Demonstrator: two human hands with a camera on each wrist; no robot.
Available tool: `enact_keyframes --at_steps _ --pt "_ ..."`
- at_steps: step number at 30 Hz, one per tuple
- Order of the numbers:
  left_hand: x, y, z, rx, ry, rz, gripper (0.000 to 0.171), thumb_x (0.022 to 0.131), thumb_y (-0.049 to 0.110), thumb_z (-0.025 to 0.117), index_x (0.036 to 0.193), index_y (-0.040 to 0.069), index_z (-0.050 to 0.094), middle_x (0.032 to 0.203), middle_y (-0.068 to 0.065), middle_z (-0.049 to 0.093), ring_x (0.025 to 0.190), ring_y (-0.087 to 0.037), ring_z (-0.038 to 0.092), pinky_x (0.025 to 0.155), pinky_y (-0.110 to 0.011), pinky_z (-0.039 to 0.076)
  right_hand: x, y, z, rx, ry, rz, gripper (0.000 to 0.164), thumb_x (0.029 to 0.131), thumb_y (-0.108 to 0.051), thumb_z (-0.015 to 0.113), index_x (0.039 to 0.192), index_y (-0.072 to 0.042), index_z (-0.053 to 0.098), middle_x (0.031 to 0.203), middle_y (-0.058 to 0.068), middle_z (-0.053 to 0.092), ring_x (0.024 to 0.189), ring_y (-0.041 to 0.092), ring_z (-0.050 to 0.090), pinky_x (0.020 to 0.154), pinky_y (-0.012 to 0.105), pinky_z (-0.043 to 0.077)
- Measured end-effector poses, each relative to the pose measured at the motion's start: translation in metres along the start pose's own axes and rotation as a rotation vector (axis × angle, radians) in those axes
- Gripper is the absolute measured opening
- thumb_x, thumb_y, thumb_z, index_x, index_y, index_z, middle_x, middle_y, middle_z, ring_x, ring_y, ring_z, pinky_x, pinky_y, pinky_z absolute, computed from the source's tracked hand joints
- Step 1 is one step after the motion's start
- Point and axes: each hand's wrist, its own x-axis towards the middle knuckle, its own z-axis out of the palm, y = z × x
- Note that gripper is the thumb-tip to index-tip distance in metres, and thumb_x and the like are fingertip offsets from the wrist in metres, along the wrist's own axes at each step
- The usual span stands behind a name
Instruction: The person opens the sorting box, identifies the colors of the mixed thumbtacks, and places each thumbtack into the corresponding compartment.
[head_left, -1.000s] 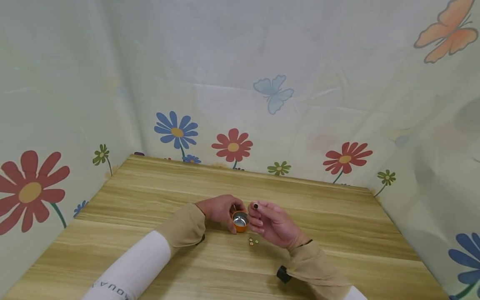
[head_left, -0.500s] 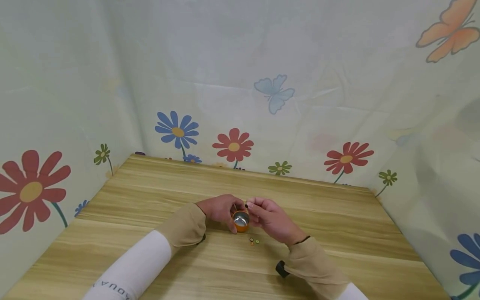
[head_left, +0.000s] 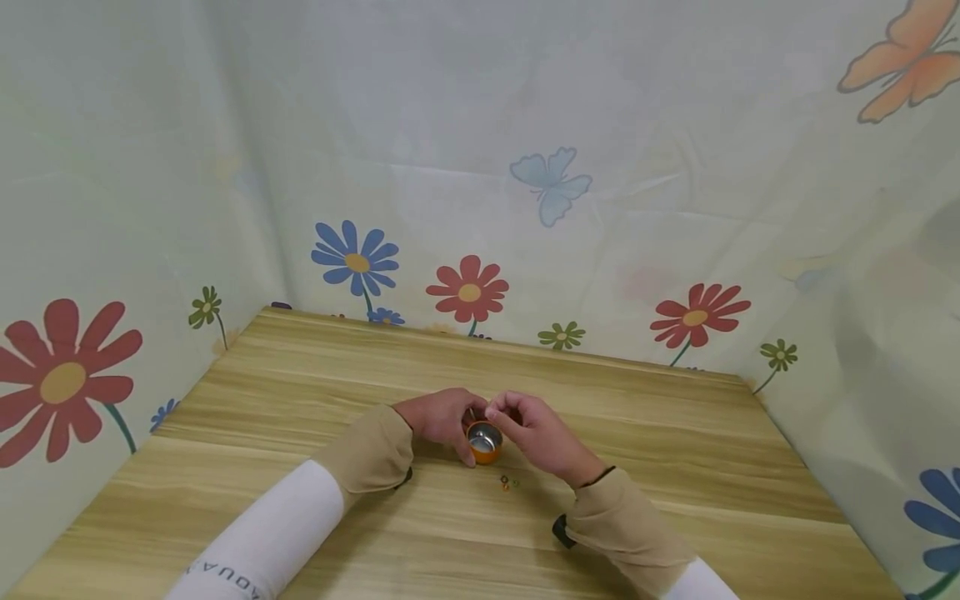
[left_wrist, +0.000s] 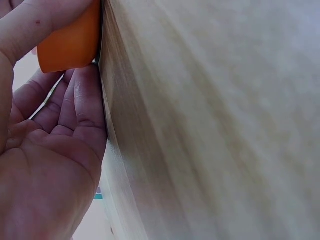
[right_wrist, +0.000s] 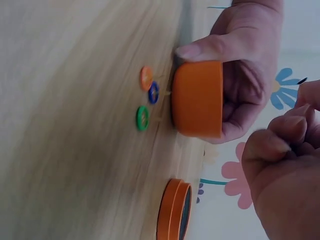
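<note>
My left hand (head_left: 442, 421) grips an orange cup (right_wrist: 197, 100) with a shiny metal inside, thumb on one side and fingers curled round the other. The cup stands upright on the table. Close over its right side, my right hand (head_left: 547, 437) pinches a small dark button (right_wrist: 302, 80) between thumb and forefinger; in the right wrist view only its edge shows, and its other fingers are curled in. Beside the cup's base lie an orange button (right_wrist: 145, 75), a blue button (right_wrist: 151, 95) and a green button (right_wrist: 139, 120), all flat on the wood.
An orange ring-shaped lid (right_wrist: 167, 212) lies on the table in the right wrist view; my right hand hides it from the head view. The wood-grain table (head_left: 360, 525) meets a flower-printed cloth backdrop (head_left: 420, 167) at the back and both sides.
My right hand has moved left with the dark button, from beside the cup to over its rim, and its palm has turned downward. The left hand stays on the cup.
</note>
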Motion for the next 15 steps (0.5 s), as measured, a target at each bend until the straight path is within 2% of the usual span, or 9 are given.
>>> enact_keyframes --at_steps 5,15 --pt "0.0008 -0.0018 0.0006 -0.005 -0.002 0.017 0.052 0.060 0.018 0.090 0.104 0.023 0.062 0.093 0.012 0.060 0.083 -0.008 0.057 0.073 -0.022 0.048 0.0034 0.0071 0.0051 -0.177 0.015 -0.068 0.007 0.097 -0.018 0.055 0.096 -0.012 0.058 0.074 -0.004 0.052 0.063 0.010 0.045 0.055 0.024 0.040" --pt "0.0004 -0.0015 0.0004 0.004 -0.009 0.044 0.048 0.061 0.019 0.090 0.099 0.022 0.062 0.091 0.009 0.062 0.080 -0.009 0.057 0.071 -0.023 0.048 0.0056 0.0081 0.0096 -0.388 0.005 -0.117 0.005 0.094 -0.013 0.059 0.090 -0.012 0.059 0.072 -0.007 0.048 0.059 0.007 0.043 0.053 0.024 0.041"
